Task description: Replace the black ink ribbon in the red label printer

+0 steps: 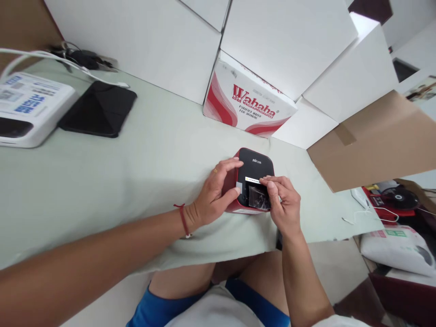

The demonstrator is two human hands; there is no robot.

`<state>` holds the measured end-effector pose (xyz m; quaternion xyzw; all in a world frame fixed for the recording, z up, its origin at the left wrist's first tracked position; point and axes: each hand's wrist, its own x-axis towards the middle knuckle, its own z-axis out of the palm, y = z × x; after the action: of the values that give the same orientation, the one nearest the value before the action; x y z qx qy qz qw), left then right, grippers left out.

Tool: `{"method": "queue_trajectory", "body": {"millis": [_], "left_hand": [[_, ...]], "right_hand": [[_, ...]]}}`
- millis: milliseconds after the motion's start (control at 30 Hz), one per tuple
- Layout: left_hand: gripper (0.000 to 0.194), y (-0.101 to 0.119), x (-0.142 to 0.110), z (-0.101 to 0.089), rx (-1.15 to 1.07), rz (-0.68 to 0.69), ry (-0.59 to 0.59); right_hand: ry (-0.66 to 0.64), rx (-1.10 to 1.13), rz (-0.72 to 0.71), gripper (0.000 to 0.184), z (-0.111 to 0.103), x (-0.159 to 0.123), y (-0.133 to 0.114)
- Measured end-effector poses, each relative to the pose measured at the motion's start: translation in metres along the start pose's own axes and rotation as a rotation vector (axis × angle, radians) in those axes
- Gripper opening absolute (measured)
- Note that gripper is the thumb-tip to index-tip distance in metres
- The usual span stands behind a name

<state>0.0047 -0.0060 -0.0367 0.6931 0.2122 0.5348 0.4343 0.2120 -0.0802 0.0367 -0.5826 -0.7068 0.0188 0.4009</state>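
A small boxy device [254,168] with a black top and red sides rests on the cloth near the table's front edge. My left hand [220,186] holds its left side, with the fingers on the top edge and the thumb lower down by a grey tab. Over the front of the top lies a crinkled clear film [258,198], just below a white warning label [252,180]. My right hand [282,197] is closed in a pinch at the film's right edge, beside the label's end. Its fingertips partly hide what they grip.
Behind the device a Wahaba water carton [250,102] leans against stacked white boxes [272,41]. To the left are a black phone [98,109], a white device [30,109], a white cable [64,58] and keys [85,59]. A brown cardboard flap [378,141] juts in on the right.
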Motion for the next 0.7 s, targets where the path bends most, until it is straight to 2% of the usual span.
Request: {"method": "queue_trajectory", "body": {"millis": [100, 167, 300, 500, 700], "left_hand": [[0.058, -0.008, 0.004, 0.002, -0.136, -0.104, 0.024], [0.071, -0.015, 0.007, 0.003, -0.219, -0.213, 0.023], [0.094, -0.028, 0.01, 0.006, -0.346, -0.341, -0.022], [0.104, -0.032, 0.015, 0.008, -0.402, -0.336, -0.065], [0.1, -0.026, 0.018, 0.007, -0.428, -0.275, -0.136]], "right_hand": [[0.034, -0.002, 0.004, 0.028, 0.005, -0.003, -0.001], [0.053, -0.013, -0.01, 0.027, 0.007, -0.01, -0.004], [0.056, -0.031, -0.119, 0.031, 0.005, -0.032, -0.012], [0.019, -0.08, -0.202, 0.042, -0.011, -0.057, -0.015], [0.04, -0.113, -0.231, 0.036, -0.009, -0.053, -0.018]]}}
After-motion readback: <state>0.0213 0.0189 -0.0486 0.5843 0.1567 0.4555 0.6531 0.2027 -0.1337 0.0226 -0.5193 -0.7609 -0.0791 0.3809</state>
